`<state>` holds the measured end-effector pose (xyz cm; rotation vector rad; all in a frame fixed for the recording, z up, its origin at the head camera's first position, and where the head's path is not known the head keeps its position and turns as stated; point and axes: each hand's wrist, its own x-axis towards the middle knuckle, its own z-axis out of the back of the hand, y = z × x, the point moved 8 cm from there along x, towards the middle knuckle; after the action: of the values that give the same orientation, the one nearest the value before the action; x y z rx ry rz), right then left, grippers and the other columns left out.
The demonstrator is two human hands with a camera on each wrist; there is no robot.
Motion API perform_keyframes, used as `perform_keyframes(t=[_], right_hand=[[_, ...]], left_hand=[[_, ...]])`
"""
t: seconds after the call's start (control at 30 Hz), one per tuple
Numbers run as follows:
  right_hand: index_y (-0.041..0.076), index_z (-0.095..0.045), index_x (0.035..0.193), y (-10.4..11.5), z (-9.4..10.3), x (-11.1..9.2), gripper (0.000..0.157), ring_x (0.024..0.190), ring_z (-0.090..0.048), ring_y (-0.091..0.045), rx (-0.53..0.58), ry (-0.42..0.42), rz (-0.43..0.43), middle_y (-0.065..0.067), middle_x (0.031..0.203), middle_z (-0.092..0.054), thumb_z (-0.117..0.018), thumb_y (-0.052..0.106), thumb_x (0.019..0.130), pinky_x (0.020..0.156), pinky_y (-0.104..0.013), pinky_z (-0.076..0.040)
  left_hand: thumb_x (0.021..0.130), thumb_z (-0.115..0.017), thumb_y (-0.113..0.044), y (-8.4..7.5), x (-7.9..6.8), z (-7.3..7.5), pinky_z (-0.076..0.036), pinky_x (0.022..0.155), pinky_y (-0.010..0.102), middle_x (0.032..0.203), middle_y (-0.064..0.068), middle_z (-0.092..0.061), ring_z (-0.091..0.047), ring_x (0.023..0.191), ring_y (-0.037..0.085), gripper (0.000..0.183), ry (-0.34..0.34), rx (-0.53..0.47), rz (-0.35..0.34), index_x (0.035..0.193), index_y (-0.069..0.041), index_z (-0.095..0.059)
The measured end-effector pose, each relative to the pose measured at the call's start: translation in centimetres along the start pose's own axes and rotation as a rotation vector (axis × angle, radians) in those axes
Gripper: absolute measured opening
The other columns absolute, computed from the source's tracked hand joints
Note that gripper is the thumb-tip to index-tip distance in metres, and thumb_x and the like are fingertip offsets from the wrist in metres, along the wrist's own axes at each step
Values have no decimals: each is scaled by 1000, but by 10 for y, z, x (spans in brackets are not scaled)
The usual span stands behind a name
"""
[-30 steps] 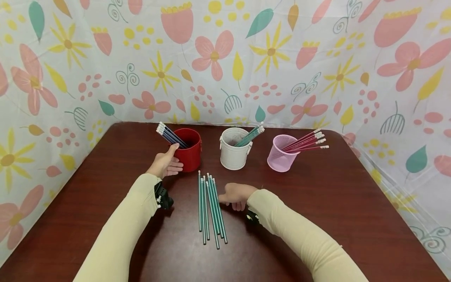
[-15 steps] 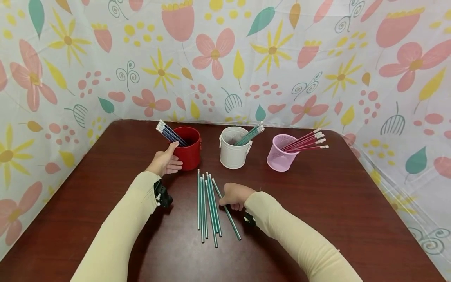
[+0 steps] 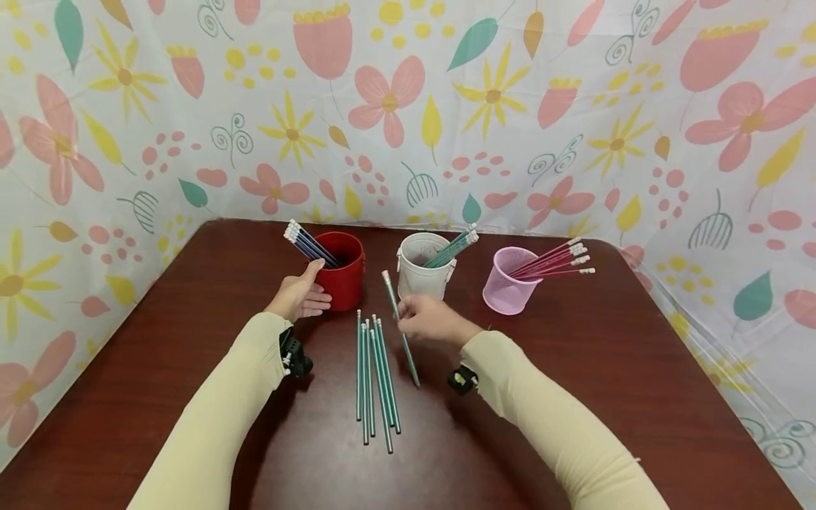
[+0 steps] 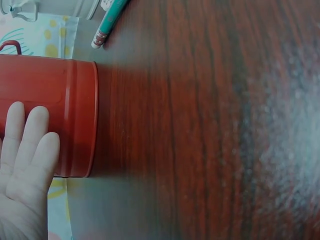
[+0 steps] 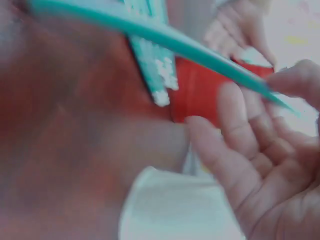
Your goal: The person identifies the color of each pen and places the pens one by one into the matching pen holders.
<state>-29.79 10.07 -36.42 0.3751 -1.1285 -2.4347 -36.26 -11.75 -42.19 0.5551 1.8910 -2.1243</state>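
In the head view my right hand (image 3: 435,320) pinches a green pencil (image 3: 409,355) between thumb and fingers, in front of the white bucket (image 3: 417,278). The pencil tilts, its white eraser end up and to the left. My left hand (image 3: 298,297) rests against the left side of the red bucket (image 3: 348,286), thumb near its rim. Its straight fingers (image 4: 36,135) lie along the red wall in the left wrist view. Several green pencils (image 3: 372,382) lie in a loose row on the table between my arms, eraser ends pointing away from me.
Dark blue pencils (image 3: 309,243) lean in the red bucket, and green pencils (image 3: 454,248) in the white one. A pink mesh cup (image 3: 506,287) at the right holds red pencils (image 3: 551,261). Behind the brown table (image 3: 612,368) hangs a flowered cloth (image 3: 408,106).
My right hand has drawn one green pencil away from the row's right side, then lifted it and moved toward the white bucket. My left hand has stayed at the red bucket.
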Motion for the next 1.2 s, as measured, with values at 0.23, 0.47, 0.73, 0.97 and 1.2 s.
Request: perform_keyframes(t=[0.23,0.47,0.73,0.97,1.2], right_hand=[[-8,-63,90,42,73,-8,13,71,-58,-6,24,-310,214,-12,78,-68,-67,-5,78,67,-20,-47],[-11,-63,95,56,140,-10,17,66,-55,0,42,-546,132,-7,76,-67,-65,-6,79,63,-15,-45],[-7,-64,95,65,175,-8,17,53,-54,2,-26,-640,-19,8,63,-58,-60,0,80,56,-15,-47],[-6,-69,96,60,173,-2,22,50,-59,-2,-92,-645,-106,-13,75,-70,-62,6,80,50,-15,-43],[-2,-72,93,40,161,5,20,55,-62,-9,-209,-613,-152,-10,76,-70,-63,9,79,53,-16,-42]], left_hand=[[93,-44,-59,0,-2,5,-49,94,40,128,29,-54,-65,102,30,79,6,3,-22,127,12,-44],[93,-43,-58,-2,-5,8,-48,94,41,129,30,-53,-66,99,30,81,3,15,-26,130,14,-43],[93,-43,-59,2,-1,4,-48,94,40,128,29,-54,-64,105,32,81,6,-1,-20,130,13,-44],[93,-45,-57,4,-2,1,-48,94,41,126,30,-55,-64,105,33,78,1,-28,-21,128,13,-45],[93,-45,-57,0,-1,5,-49,93,42,124,30,-57,-63,105,34,78,-11,-2,-40,125,14,-48]])
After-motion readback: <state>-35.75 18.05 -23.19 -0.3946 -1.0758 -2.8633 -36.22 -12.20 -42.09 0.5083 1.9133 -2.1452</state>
